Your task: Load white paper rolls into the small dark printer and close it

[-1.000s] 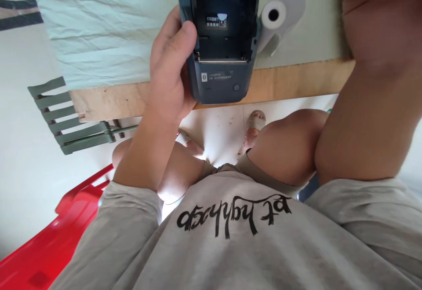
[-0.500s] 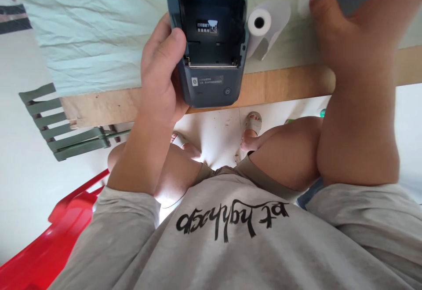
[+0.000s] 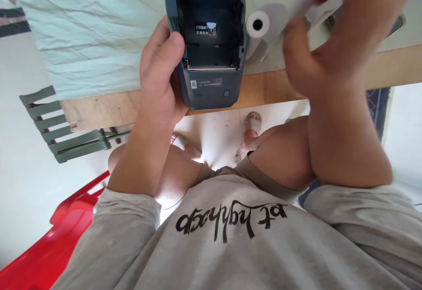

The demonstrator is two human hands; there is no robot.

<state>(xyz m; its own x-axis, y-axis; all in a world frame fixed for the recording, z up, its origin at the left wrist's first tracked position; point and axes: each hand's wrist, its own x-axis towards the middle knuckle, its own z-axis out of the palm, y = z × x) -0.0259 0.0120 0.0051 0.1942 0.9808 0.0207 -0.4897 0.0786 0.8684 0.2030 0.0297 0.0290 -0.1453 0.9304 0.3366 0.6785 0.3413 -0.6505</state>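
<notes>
My left hand (image 3: 160, 67) is wrapped round the left side of a dark blue portable printer (image 3: 211, 89), thumb on its edge. The printer's lid is raised, and its paper bay shows bare apart from a label inside. Close to the printer's right side, a white paper roll (image 3: 251, 39) with a loose end lies on the cloth. My right hand (image 3: 339, 39), blurred by motion, grips a second white paper roll (image 3: 302, 0) at the upper right. Part of that roll is hidden behind the fingers.
A pale green cloth (image 3: 99, 34) covers the table, whose wooden edge (image 3: 102, 109) runs in front of me. Partly behind my right hand lies a flat object with a rounded corner (image 3: 397, 26). A green folding chair (image 3: 49, 122) and a red chair (image 3: 66, 237) stand at the left.
My right hand has moved left, bringing its paper roll nearer the printer and uncovering the flat object. My left hand and the printer have hardly moved.
</notes>
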